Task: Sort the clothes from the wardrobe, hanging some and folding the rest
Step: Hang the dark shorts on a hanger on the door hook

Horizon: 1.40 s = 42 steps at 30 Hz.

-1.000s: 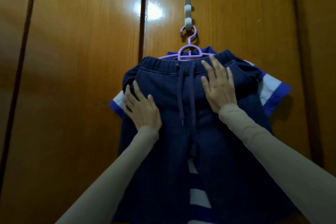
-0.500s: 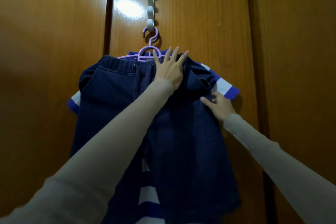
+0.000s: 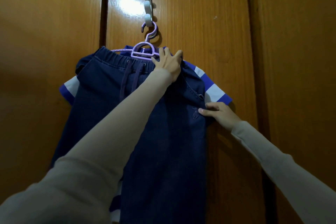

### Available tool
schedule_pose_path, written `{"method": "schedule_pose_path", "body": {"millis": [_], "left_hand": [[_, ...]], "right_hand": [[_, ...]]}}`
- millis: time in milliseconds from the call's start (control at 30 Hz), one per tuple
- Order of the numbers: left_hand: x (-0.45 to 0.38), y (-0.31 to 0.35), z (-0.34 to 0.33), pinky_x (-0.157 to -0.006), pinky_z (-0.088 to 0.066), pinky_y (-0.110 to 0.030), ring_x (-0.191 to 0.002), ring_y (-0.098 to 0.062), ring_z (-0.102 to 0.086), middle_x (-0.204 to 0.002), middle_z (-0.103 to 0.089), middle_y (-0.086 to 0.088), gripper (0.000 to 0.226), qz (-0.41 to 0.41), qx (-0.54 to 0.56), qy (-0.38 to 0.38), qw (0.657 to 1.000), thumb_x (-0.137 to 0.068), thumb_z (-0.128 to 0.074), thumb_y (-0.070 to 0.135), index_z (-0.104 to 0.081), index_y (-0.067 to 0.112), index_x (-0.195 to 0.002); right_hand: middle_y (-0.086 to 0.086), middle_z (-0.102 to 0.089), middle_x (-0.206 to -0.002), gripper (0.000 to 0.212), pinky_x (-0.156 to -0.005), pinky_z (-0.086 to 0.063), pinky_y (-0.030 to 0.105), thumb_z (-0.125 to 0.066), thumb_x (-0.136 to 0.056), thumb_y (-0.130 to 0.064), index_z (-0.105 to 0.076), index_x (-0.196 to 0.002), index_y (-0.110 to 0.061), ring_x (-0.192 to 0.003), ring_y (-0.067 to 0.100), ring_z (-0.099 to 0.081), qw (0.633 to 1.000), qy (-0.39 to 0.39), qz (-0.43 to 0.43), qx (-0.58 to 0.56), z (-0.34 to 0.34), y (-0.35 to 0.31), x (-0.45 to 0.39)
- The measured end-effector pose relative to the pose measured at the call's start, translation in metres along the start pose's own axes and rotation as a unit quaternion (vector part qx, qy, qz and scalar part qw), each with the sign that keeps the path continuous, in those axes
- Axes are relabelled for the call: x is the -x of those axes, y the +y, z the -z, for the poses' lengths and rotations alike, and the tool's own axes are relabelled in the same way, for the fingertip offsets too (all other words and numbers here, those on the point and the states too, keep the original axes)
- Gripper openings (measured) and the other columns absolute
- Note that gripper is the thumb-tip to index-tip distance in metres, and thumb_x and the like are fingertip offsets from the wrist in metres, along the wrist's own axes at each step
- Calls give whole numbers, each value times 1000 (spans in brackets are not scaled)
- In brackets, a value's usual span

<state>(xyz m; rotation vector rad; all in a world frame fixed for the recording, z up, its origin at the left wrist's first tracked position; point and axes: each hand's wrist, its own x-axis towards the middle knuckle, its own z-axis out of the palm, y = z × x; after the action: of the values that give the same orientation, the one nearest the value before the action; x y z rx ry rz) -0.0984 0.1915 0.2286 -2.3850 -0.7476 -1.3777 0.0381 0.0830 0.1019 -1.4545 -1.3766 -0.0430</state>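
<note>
Dark navy drawstring trousers (image 3: 101,100) hang over a purple plastic hanger (image 3: 141,51), in front of a blue-and-white striped shirt (image 3: 213,88) on the same hanger. The hanger's hook sits on the lowest peg of a white hook strip (image 3: 147,3). My left hand (image 3: 170,63) reaches across to the top right of the waistband, beside the hanger's neck, with its fingers curled over the top edge. My right hand (image 3: 221,115) pinches the trousers' right side edge below the pocket, thumb on the front.
The clothes hang flat against a glossy brown wooden wardrobe door (image 3: 209,16). A dark vertical gap (image 3: 103,9) between door panels runs to the left of the hook strip, and another panel edge (image 3: 254,60) runs on the right.
My left hand crossed from the trousers' left side to the top right of the waistband and curled its fingers there. My right hand dropped from the waistband to the right edge.
</note>
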Motion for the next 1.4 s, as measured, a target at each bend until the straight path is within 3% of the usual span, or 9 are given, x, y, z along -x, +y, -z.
{"method": "schedule_pose_path", "body": {"millis": [100,200,433,533,667,867,967,1167,1400], "left_hand": [[0,3,-3,-106,-11,-66,-132,-38,-14,-130,-29,-20,25,-7,5,-6,1000,-101,-26,20,-41,16,-121],[1,6,-6,-107,-10,-65,-133,-36,-13,-132,-28,-20,30,-3,13,-10,1000,-103,-22,29,-44,15,-118],[8,3,-9,-111,-8,-57,-132,-33,-17,-136,-27,-17,35,-7,29,0,1000,-103,-23,34,-44,17,-125],[18,-3,-17,-115,-2,-52,-138,-28,-14,-141,-25,-14,41,-20,37,21,999,-102,-25,33,-32,23,-141],[31,-8,-20,-116,0,-46,-145,-25,0,-156,-8,-10,50,-34,24,23,999,-102,-26,34,-11,27,-150],[66,-4,-31,-116,-1,-47,-145,-21,11,-158,11,-5,55,-34,55,28,998,-102,-29,32,-6,26,-151],[92,7,-41,-117,1,-47,-145,-21,11,-158,12,-5,56,-21,55,8,998,-102,-28,33,-1,23,-151],[153,38,-64,-117,-1,-46,-145,-21,9,-158,12,-5,58,-11,43,-16,999,-102,-27,35,2,22,-151],[229,80,-91,-110,-29,-37,-138,-21,-21,-151,-22,-7,49,34,139,-4,990,-100,-36,28,-25,16,-146]], "right_hand": [[-6,-60,-109,28,-87,-38,15,-63,-86,-30,-63,-108,-13,-100,4,-53,999,-16,-14,-25,-1,11,8],[3,-59,-126,65,-105,-38,33,-64,-72,-51,-61,-120,-7,-115,13,-54,999,-32,-9,-23,-4,20,15],[-2,-66,-109,32,-98,-43,29,-63,-87,-33,-67,-108,-9,-105,10,-57,998,-24,26,60,-5,18,10],[-1,-66,-100,23,-79,-44,13,-60,-89,-28,-67,-99,-8,-93,9,-59,994,-14,40,105,-4,9,6],[-2,-63,-75,18,-61,-38,8,-60,-90,-25,-64,-76,-14,-76,14,-58,989,24,50,136,-2,1,7],[6,-61,-83,16,-54,-37,11,-59,-91,-25,-61,-88,-9,-76,14,-53,980,83,44,174,-3,-4,17],[7,-61,-84,16,-61,-36,19,-62,-89,-22,-62,-97,-8,-80,16,-55,979,89,24,181,-3,-4,30],[6,-66,-90,4,-75,-48,26,-58,-90,-17,-62,-89,-15,-86,19,-61,974,78,7,214,10,4,66],[-5,-58,-96,11,-80,-51,33,-52,-94,-22,-54,-105,-23,-88,12,-57,968,27,-39,246,43,23,137]]}}
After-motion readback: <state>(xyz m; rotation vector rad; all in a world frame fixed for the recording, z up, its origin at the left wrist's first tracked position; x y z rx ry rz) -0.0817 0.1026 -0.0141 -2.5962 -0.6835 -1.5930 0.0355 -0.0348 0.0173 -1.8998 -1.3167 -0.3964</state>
